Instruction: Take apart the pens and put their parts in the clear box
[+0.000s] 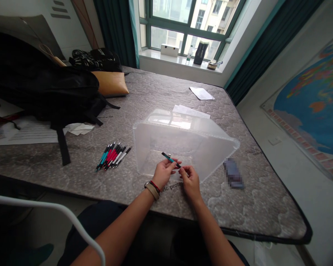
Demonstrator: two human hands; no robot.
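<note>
A teal and black pen (170, 159) is held slanted between my two hands, over the near side of a clear plastic bin. My left hand (163, 173) is closed around its barrel, with the clip end pointing up and left. The fingers of my right hand (191, 181) pinch its lower right end. The translucent bin (144, 147) lies with its open side toward me on the mattress. To its left is a pile of pens (113, 156) in teal, red and white-grey with black parts.
A quilted grey mattress (255, 192) bears everything. A black backpack (44, 88) and a tan pouch (111, 83) sit at the left. Papers (202, 93) lie beyond the bin, and a pixelated dark object (233, 173) lies to its right. A white curved tube (58, 207) crosses the lower left.
</note>
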